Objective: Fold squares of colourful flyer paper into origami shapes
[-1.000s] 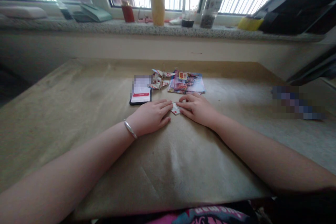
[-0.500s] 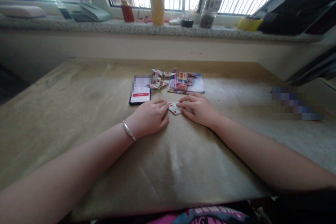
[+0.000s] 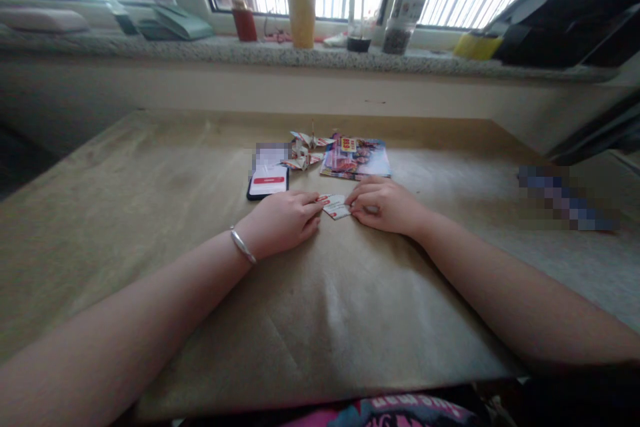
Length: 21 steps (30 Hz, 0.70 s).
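Note:
A small folded piece of printed paper [image 3: 335,206], white with red marks, lies flat on the table between my hands. The fingertips of my left hand [image 3: 286,220] press on its left edge. My right hand [image 3: 381,205] has thumb and fingers pinched together at the paper's right corner. Just beyond my left hand is a phone [image 3: 269,183] with a red bar on its screen. Folded paper figures [image 3: 303,159] with pointed wings stand behind the paper, beside a stack of colourful printed sheets [image 3: 357,159].
The table [image 3: 320,320] has a tan cover. A blurred, pixelated item [image 3: 565,199] lies at its right side. On the stone windowsill [image 3: 280,53] stand a red jar [image 3: 244,21], a tall yellowish cylinder [image 3: 301,0], clear containers [image 3: 397,20] and a black bag [image 3: 555,13].
My right hand has shifted slightly right and its fingers have drawn into a pinch at the paper's corner. More of the paper shows. My left hand has barely moved.

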Motion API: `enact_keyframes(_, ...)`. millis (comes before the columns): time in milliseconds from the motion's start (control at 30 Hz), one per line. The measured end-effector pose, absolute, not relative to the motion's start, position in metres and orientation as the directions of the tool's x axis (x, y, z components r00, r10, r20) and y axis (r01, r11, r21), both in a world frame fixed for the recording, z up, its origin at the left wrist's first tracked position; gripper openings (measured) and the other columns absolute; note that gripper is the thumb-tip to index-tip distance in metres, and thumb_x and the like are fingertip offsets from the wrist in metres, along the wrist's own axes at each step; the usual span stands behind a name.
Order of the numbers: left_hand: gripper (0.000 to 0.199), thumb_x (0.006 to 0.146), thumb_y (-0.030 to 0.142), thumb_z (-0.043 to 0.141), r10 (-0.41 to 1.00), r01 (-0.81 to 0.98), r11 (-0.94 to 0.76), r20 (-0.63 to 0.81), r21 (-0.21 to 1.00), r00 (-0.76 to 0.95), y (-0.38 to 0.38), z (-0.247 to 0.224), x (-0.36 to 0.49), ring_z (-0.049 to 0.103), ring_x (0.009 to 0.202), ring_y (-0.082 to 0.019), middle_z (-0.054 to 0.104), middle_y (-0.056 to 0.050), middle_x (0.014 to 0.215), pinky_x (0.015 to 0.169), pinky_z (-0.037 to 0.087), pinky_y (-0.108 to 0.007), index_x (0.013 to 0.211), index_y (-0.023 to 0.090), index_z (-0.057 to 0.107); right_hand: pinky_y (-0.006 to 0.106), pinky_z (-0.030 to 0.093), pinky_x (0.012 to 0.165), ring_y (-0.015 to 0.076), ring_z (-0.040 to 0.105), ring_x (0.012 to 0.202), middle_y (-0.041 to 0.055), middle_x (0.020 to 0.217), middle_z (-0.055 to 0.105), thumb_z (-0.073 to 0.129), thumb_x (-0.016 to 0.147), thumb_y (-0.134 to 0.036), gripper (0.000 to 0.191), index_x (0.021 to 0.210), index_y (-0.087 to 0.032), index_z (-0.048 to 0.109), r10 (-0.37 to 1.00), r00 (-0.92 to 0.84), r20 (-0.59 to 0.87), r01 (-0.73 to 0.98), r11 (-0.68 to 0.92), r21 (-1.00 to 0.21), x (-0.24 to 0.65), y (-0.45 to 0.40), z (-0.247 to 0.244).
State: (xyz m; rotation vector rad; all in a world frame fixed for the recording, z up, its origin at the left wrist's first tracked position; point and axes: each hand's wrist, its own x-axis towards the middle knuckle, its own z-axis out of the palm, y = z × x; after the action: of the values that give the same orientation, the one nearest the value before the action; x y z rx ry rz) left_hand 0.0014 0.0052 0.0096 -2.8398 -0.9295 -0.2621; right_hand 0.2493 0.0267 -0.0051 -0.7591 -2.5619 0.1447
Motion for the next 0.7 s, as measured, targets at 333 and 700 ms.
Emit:
enact_keyframes(333, 0.033, 0.093, 0.027, 0.043, 0.544, 0.576, -0.813, 0.247, -0.079, 0.802, 0.007, 0.007, 0.001, 0.064, 0.102, -0.022, 0.066, -0.009, 0.117, 0.087, 0.054, -0.036, 0.119, 0.018, 0.061, 0.035, 0.048, 0.082, 0.0196, 0.063, 0.086, 0.0049, 0.091, 0.072, 0.055, 0.08, -0.017, 0.01, 0.075, -0.021, 0.063, 0.603, -0.714, 0.356, 0.539, 0.797, -0.271, 0.249, 0.023, -0.007)
enact_keyframes(700, 0.04, 0.092, 0.034, 0.048, 0.473, 0.506, -0.853, 0.217, -0.131, 0.854, 0.007, 0.002, 0.0, 0.049, 0.123, -0.03, 0.051, -0.015, 0.133, 0.101, 0.044, -0.046, 0.129, 0.021, 0.053, 0.04, 0.043, 0.093, 0.0238, 0.058, 0.104, 0.0085, 0.105, 0.069, 0.056, 0.086, -0.026, 0.026, 0.11, -0.019, 0.063, 0.694, -0.611, 0.382, 0.645, 0.716, -0.268, 0.244, 0.027, -0.017)
